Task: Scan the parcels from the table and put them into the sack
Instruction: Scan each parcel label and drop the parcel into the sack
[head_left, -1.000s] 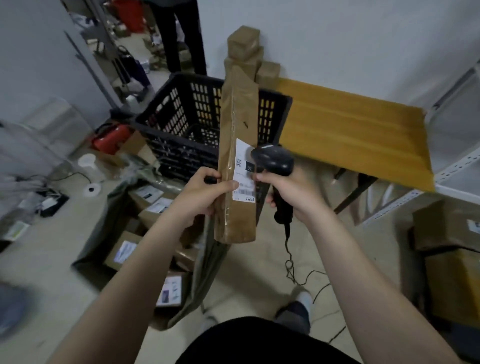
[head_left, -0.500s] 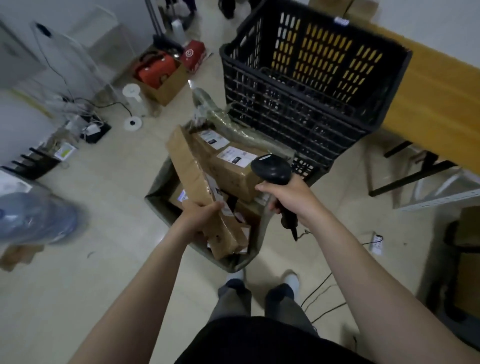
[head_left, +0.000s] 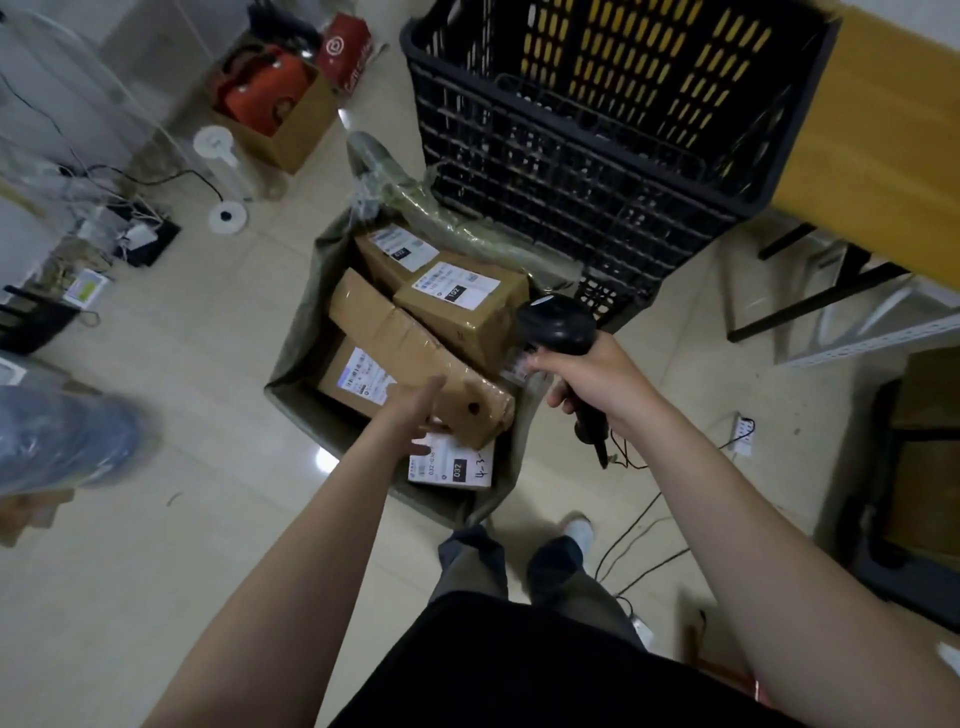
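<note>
A grey-green sack (head_left: 298, 332) stands open on the floor and holds several brown taped parcels with white labels. A long brown parcel (head_left: 410, 348) lies diagonally on top of the others. My left hand (head_left: 415, 415) hovers over its near end, fingers spread, holding nothing. My right hand (head_left: 597, 379) grips a black barcode scanner (head_left: 558, 325) just right of the sack, its cable hanging to the floor. A boxed parcel labelled 102 (head_left: 462, 301) lies beside the long one.
A black plastic crate (head_left: 597, 130) sits on the edge of the yellow table (head_left: 883, 114), just behind the sack. Cables (head_left: 639, 530) trail by my feet. A cardboard box with a red item (head_left: 270, 104), chargers and wires lie at the left. Brown boxes (head_left: 930, 441) stack at the right.
The view dropped from the table to the sack. My left hand lowered the long parcel into the sack and let go of it. The scanner hand stayed to the right.
</note>
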